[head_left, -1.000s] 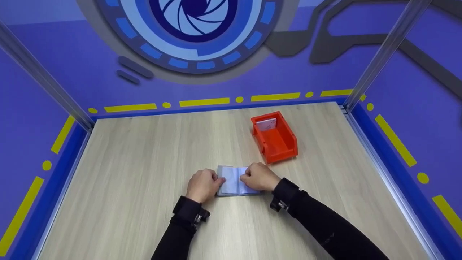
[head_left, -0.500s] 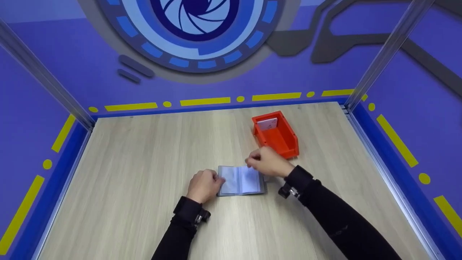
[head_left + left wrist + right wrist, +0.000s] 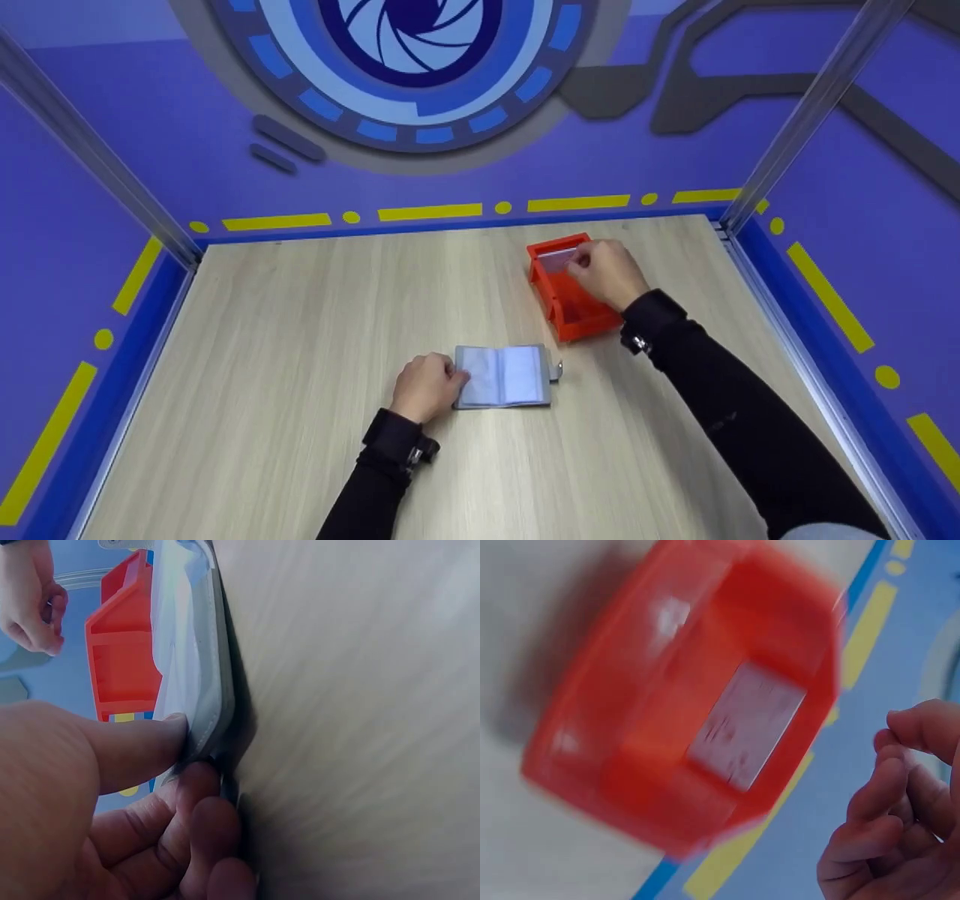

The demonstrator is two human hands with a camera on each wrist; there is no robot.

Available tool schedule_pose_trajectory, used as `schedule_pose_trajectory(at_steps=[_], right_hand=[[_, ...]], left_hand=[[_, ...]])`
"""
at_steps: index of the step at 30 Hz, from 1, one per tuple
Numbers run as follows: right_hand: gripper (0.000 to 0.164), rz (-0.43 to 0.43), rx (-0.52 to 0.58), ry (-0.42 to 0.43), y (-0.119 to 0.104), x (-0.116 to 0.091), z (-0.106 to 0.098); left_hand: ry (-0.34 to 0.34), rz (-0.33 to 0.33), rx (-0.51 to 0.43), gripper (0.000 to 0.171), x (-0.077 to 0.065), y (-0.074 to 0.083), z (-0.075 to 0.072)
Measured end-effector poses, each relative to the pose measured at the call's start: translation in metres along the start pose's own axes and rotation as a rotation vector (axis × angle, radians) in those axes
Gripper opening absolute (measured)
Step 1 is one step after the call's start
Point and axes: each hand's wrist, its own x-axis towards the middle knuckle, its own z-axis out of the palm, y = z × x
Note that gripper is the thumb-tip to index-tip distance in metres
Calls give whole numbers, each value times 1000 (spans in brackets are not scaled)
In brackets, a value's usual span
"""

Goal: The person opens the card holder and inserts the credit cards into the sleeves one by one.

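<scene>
A small grey card holder [image 3: 523, 375] lies spread on the table, pale sleeves facing up, its snap strap [image 3: 556, 372] sticking out to the right. My left hand [image 3: 425, 386] pinches its left edge; in the left wrist view the thumb [image 3: 142, 754] presses on top, fingers beneath. Over the red bin [image 3: 589, 330] hovers my right hand [image 3: 606, 271], its fingers curled, thumb close to the index fingertip, nothing seen between them. A whitish-pink card [image 3: 746, 726] with dark marks leans inside the bin against its back wall, partly hidden by the hand in the head view.
The wooden table [image 3: 300, 315] is bounded by blue-purple panels [image 3: 420, 180] at the back and sides. Metal rails [image 3: 817, 367] run along its side edges. The bin stands behind and right of the card holder.
My right hand has left the card holder's right page and moved up and right to over the red bin. The left hand stays at the card holder's left edge.
</scene>
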Motion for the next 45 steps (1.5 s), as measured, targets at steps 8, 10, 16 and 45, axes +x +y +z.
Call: schedule_pose_trajectory(at_steps=[8,10,16,45], right_hand=[[13,7,-94,31,26,32,-6],[14,-17,-143,34,30,37,-5],[18,-53,-300,22,37,50,-2],[46,-74,-417,17,42,83,20]], left_hand=[[2,5,-15,39,0,0,1],[3,8,-21,38,0,-1,1],[5,-5,-20,34,0,-1,2],[-4,-26,-30,35,1,-2,0]])
